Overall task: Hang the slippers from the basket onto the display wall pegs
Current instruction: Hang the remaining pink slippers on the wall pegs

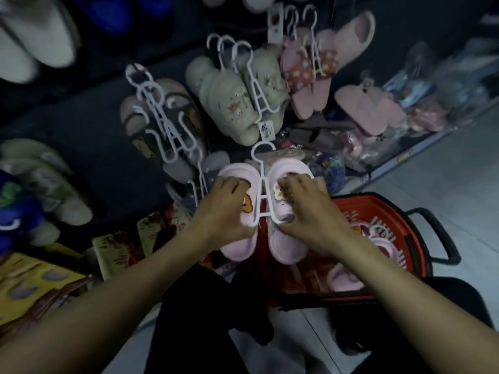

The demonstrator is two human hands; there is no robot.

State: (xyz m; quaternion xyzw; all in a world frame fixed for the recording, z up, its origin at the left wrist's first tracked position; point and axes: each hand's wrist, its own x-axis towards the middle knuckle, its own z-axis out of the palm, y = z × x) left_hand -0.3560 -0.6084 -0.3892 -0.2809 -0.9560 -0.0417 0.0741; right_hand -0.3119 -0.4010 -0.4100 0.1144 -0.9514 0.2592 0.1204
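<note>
A pair of pink slippers [286,249] with cartoon patches sits on a white plastic hanger [261,184], held up in front of the dark display wall. My left hand [225,209] grips the left slipper, and my right hand [310,209] grips the right one. The hanger's hook [260,151] points up and is free of any peg. Below and to the right stands the red basket [415,238] with a black handle; more pink slippers [343,278] lie inside it.
Several pairs hang on the wall: beige slippers [237,98], pink dotted ones [307,74], brown sandals [162,122], white ones [32,41] at upper left. A low shelf [399,155] with packaged goods runs at right. Yellow boxes [35,279] lie at lower left.
</note>
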